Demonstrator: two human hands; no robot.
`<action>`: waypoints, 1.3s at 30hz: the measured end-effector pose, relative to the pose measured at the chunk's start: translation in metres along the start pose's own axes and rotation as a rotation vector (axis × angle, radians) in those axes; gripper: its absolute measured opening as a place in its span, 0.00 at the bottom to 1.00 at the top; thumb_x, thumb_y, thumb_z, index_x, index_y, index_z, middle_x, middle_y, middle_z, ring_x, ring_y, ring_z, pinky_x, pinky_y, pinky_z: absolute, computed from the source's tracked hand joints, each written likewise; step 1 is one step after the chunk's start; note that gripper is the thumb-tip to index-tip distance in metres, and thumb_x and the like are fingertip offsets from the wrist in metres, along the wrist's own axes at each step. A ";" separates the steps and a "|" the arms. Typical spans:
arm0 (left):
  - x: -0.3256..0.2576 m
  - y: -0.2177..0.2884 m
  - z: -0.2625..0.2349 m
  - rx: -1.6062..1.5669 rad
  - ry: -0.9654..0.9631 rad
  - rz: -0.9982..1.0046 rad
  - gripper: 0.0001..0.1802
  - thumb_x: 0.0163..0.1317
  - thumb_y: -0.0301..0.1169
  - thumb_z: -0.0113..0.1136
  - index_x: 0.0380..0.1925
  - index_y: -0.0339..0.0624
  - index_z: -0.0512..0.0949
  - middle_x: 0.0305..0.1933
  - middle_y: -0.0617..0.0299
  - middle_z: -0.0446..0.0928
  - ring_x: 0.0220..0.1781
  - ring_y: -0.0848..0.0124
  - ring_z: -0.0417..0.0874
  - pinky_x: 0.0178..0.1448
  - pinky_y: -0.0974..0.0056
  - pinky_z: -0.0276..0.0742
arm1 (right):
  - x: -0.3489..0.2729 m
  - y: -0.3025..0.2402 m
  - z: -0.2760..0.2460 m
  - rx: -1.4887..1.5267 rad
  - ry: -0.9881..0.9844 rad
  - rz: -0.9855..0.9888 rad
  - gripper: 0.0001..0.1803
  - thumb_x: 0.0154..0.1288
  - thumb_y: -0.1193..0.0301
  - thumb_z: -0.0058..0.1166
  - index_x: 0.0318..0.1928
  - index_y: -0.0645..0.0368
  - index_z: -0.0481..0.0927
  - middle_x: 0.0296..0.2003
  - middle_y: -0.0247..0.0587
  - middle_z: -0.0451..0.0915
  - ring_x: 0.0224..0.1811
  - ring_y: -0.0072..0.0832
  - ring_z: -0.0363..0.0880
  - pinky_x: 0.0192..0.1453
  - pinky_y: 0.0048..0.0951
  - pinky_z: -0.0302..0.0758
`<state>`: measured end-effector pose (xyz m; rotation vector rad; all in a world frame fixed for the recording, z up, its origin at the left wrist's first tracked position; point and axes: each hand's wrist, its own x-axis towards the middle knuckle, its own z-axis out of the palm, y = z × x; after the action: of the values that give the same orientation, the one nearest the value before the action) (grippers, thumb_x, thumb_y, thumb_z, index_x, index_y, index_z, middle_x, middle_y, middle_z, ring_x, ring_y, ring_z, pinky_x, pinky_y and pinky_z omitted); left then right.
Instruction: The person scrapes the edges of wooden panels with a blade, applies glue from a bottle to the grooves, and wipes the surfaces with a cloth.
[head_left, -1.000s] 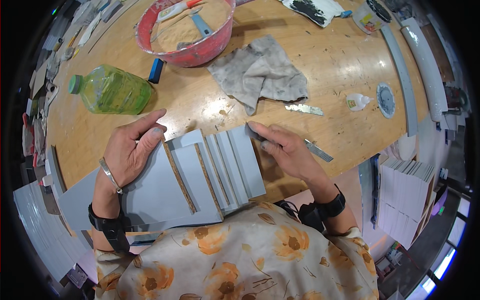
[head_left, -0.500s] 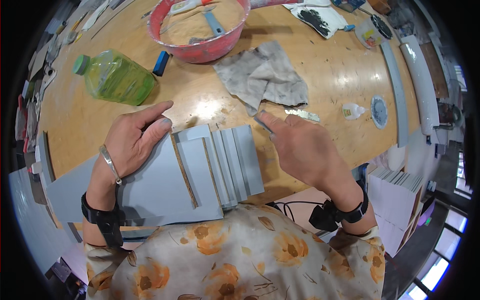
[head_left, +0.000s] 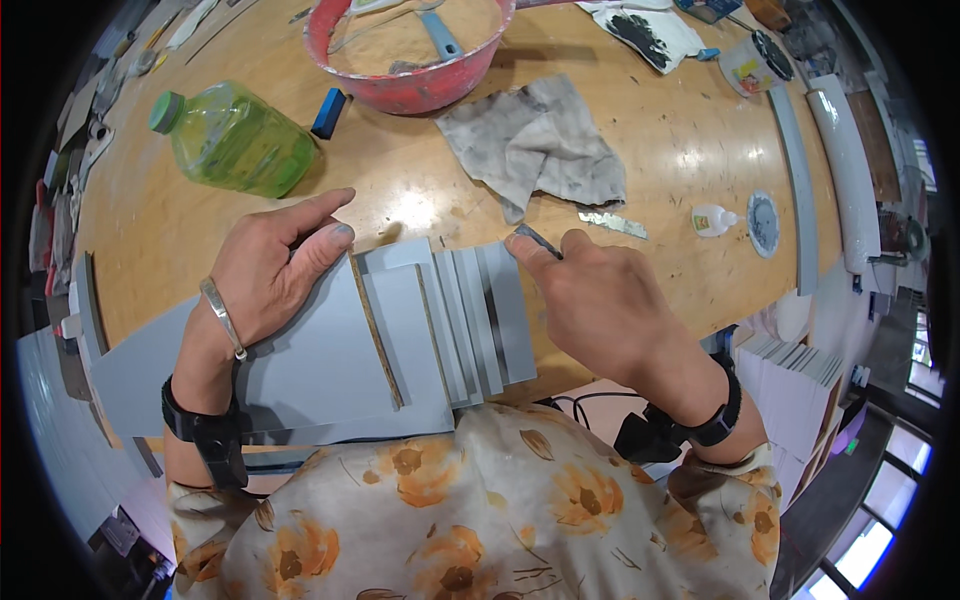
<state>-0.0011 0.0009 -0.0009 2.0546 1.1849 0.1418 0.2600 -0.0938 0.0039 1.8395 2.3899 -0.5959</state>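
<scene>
Head view, right grip (head_left: 608,308) pinching small dark piece (head_left: 538,239), left grip (head_left: 262,270) spread over grey panels (head_left: 325,360)

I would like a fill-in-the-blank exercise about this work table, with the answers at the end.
1. The left hand rests on boards coloured ____.
2. The small dark strip is held in the ____ hand.
3. The big bottle has a ____ cap.
4. The bowl is ____ on the outside.

Missing words: grey; right; green; red.
</scene>
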 end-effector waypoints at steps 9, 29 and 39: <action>0.001 0.001 -0.002 0.015 -0.005 -0.005 0.28 0.66 0.47 0.51 0.54 0.32 0.71 0.36 0.53 0.81 0.38 0.67 0.80 0.45 0.66 0.74 | -0.005 0.000 -0.001 -0.090 -0.102 -0.003 0.26 0.54 0.77 0.45 0.57 0.59 0.71 0.28 0.46 0.74 0.26 0.40 0.77 0.30 0.37 0.74; 0.001 0.005 0.003 0.002 0.051 0.014 0.28 0.65 0.49 0.51 0.51 0.35 0.74 0.36 0.43 0.80 0.39 0.53 0.82 0.45 0.62 0.74 | -0.026 0.029 0.042 0.557 0.233 0.081 0.26 0.61 0.79 0.47 0.61 0.54 0.65 0.34 0.48 0.75 0.39 0.44 0.75 0.44 0.38 0.71; 0.000 -0.001 0.002 -0.027 0.061 0.024 0.27 0.65 0.48 0.51 0.51 0.34 0.75 0.33 0.44 0.80 0.35 0.55 0.82 0.43 0.63 0.75 | -0.015 0.023 0.066 0.655 0.211 0.049 0.30 0.60 0.81 0.47 0.63 0.49 0.64 0.30 0.43 0.71 0.33 0.39 0.71 0.41 0.35 0.70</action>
<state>-0.0014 0.0003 -0.0028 2.0547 1.1886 0.2321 0.2737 -0.1259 -0.0588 2.2794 2.4503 -1.3751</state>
